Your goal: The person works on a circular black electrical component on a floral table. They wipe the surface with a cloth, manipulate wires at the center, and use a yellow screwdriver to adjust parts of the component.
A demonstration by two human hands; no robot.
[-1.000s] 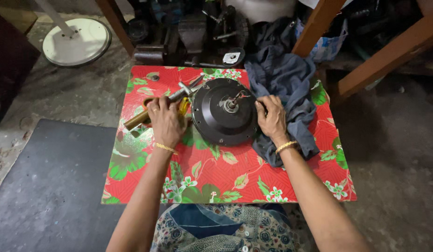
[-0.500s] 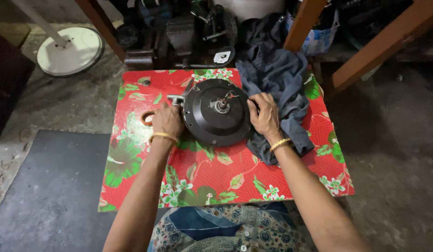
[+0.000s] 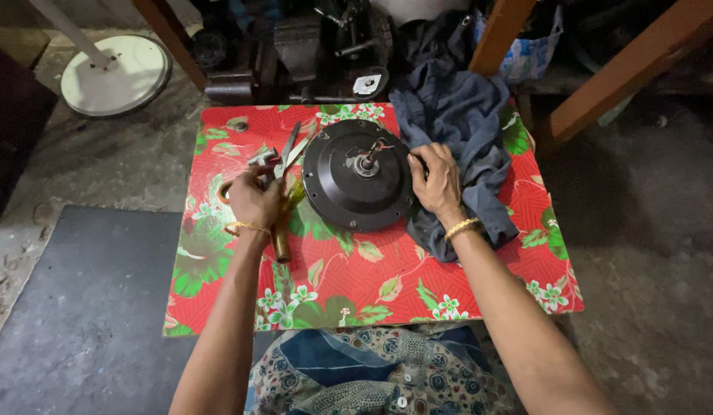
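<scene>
- Workshop floor, rough concrete; I'm looking down at a low table (image 3: 479, 307) w/ red floral cover, dark mat to its left, a white round base (image 3: 114, 73) at upper left, bench vise (image 3: 303, 50) and clutter behind.
- Black round motor housing (image 3: 356, 180) is lying flat at table centre, short shaft and thin wires sticking up at the hub.
- Right hand (image 3: 436, 183) is resting on the housing's right rim, fingers curled over the edge, pressing rather than lifting; the hand is lying partly on the grey cloth (image 3: 460, 131) bunched alongside.
- Left hand (image 3: 253, 201) is clenching on tools just left of the housing: pliers (image 3: 283, 157) w/ jaws pointing up-right, plus a brass-coloured handle (image 3: 281, 242) poking out below the fist. Can't tell which one the fingers are actually gripping.
- Handling, my judgement: housing looks like cast metal, so heavy and rigid, smooth painted face probably slippery. Best hold is both sides of the rim, never the shaft wires, which look fragile.
- Cover looks slick; housing may be sliding if pushed sideways.
</scene>
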